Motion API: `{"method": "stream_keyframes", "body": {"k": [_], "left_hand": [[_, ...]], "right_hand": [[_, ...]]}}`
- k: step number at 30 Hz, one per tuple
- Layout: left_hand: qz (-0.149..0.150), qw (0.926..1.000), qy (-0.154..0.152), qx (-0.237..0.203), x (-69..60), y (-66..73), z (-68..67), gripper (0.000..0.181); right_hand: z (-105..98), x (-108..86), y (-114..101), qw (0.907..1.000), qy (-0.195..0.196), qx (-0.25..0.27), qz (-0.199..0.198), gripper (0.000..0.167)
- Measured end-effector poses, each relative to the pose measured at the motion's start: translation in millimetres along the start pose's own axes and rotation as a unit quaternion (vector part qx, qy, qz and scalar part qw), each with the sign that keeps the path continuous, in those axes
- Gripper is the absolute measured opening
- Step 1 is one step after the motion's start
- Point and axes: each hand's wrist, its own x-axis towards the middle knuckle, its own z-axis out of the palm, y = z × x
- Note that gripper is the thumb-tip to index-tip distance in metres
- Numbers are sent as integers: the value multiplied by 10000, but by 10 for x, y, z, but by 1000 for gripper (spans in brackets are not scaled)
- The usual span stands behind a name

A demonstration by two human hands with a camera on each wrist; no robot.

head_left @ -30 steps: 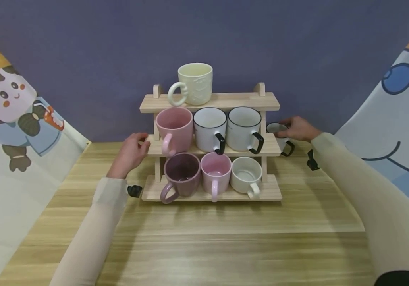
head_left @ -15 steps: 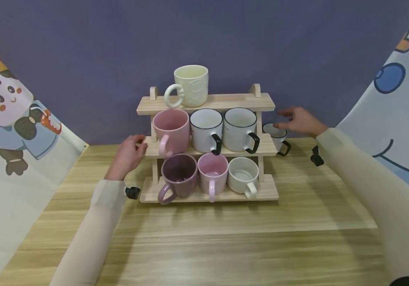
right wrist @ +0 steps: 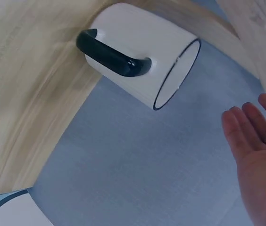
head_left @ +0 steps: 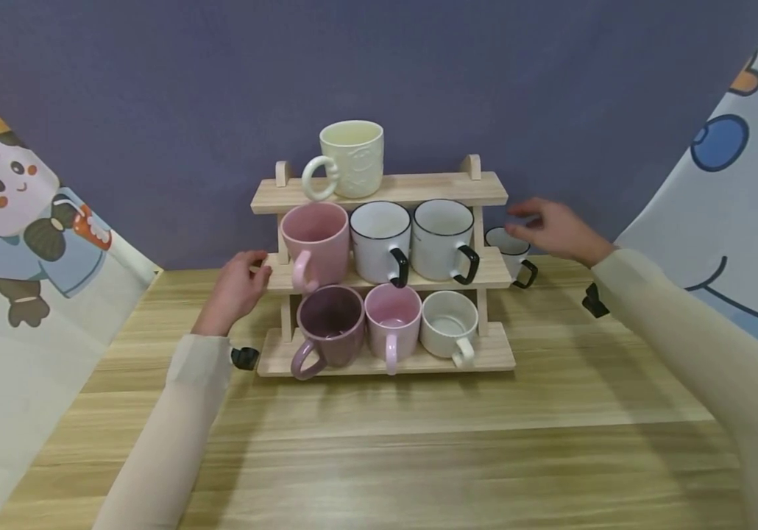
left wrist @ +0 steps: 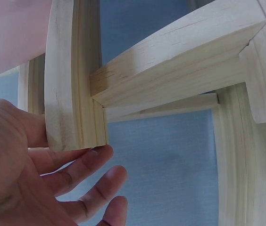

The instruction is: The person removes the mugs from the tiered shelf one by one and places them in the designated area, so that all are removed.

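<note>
A three-tier wooden rack (head_left: 385,190) stands on the table, mugs on every tier. My left hand (head_left: 229,291) is at the left end of its middle shelf; in the left wrist view, the thumb and index finger of that hand (left wrist: 53,165) pinch the shelf end (left wrist: 71,94), other fingers loosely bent. A white mug with black rim and handle (head_left: 514,258) stands upright on the table behind the rack's right end. Above and right of it is my right hand (head_left: 561,230), holding nothing; the right wrist view shows its fingers (right wrist: 246,127) apart from that mug (right wrist: 137,52).
On the top tier is a cream mug (head_left: 359,162). The middle tier holds a pink mug (head_left: 326,254) and two black-rimmed white mugs; the bottom holds purple (head_left: 335,338), light pink (head_left: 395,331) and off-white mugs (head_left: 448,331). A dark blue backdrop (head_left: 187,110) rises behind.
My right hand has let go of the white mug behind the rack and moved up and to the right. My left hand stays at the shelf end. The head view has shifted slightly.
</note>
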Motion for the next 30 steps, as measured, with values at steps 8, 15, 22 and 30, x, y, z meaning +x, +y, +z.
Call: {"method": "stream_keyframes", "body": {"k": [8,15,22,30], "left_hand": [[-30,10000,61,-12,-9,-6,1,41],[-60,10000,-5,5,-3,24,-10,42],[-96,9999,-92,20,-2,18,-22,42],[-42,9999,-124,37,-11,12,-33,42]], "right_hand": [[199,-186,-38,9947,184,184,-997,41],[361,-338,-61,9874,238,197,-1553,41],[418,-416,-83,9878,195,-103,-1542,50],[438,-434,-72,9878,201,-121,-1541,52]]}}
